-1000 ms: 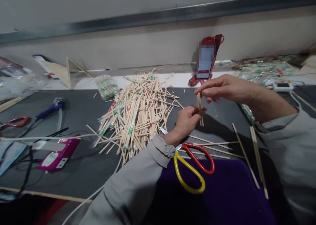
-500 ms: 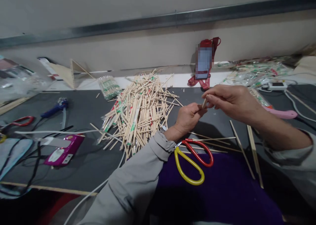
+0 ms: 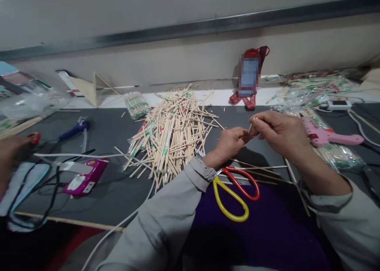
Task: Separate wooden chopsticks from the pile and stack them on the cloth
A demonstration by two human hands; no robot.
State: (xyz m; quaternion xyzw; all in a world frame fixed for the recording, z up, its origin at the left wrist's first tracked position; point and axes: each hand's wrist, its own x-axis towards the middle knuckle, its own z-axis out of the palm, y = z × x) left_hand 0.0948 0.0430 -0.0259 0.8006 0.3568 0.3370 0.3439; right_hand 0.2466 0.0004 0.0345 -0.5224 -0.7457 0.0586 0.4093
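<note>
My left hand (image 3: 230, 143) and my right hand (image 3: 280, 133) meet above the dark table, fingers closed in a pinch. Short pieces of wooden stick (image 3: 251, 128) show between their fingertips; the exact number is hidden. Just left of my left hand lies a large loose pile of wooden sticks (image 3: 178, 134), some in clear wrappers. Scissors (image 3: 242, 218) with one yellow and one red handle rest below my left wrist, over dark purple cloth (image 3: 267, 231). A few long thin sticks (image 3: 271, 168) lie beneath my hands. Beyond my right wrist is a pink glue gun (image 3: 335, 137).
A phone (image 3: 248, 77) with a red strap leans on the wall. Wrapped stick packets (image 3: 136, 104) lie behind the pile. At left are a blue glue gun (image 3: 71, 133), a magenta power strip (image 3: 86, 178), cables and another person's blurred hand (image 3: 10, 154) at red-handled scissors (image 3: 35, 137).
My hands have come closer together and slightly lower, still pinching the stick pieces. Another person's hand has entered at the far left. The view has shifted slightly, showing more of the pink glue gun.
</note>
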